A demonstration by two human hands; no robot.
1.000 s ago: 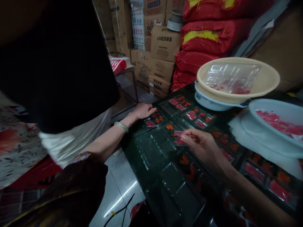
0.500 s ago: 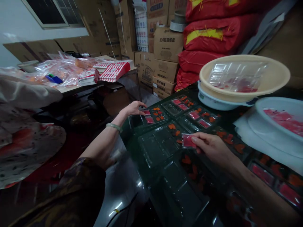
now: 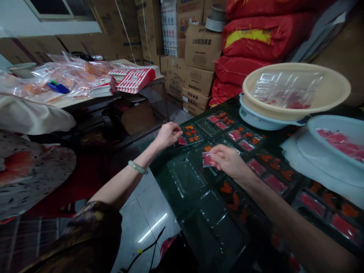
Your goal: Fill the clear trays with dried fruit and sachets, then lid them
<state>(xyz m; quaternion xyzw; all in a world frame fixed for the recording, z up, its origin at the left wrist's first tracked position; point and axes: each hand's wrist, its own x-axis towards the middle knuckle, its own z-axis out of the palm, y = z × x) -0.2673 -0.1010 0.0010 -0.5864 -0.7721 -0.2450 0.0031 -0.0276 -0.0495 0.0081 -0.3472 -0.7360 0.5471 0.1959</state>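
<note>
1. pinching a pink sachet [image 3: 208,159] between thumb and fingers of the right hand [image 3: 229,161], left of the cream basin [image 3: 338,85] and nearer than it.
2. curling the left hand [image 3: 169,134] over the near-left part of a filled tray [image 3: 196,143], farther left of the cream basin; cannot tell whether gripping anything there.
3. holding both hands apart, above the dark counter [image 3: 160,168], left of the cream basin.
4. facing more clear trays [image 3: 186,176], several with orange pieces [image 3: 226,187] and pink sachets, spread left and in front of the cream basin.
5. seeing a pale blue bowl [image 3: 341,123] of loose sachets [image 3: 338,140] just before the cream basin, and red bags [image 3: 261,38] stacked behind it.
</note>
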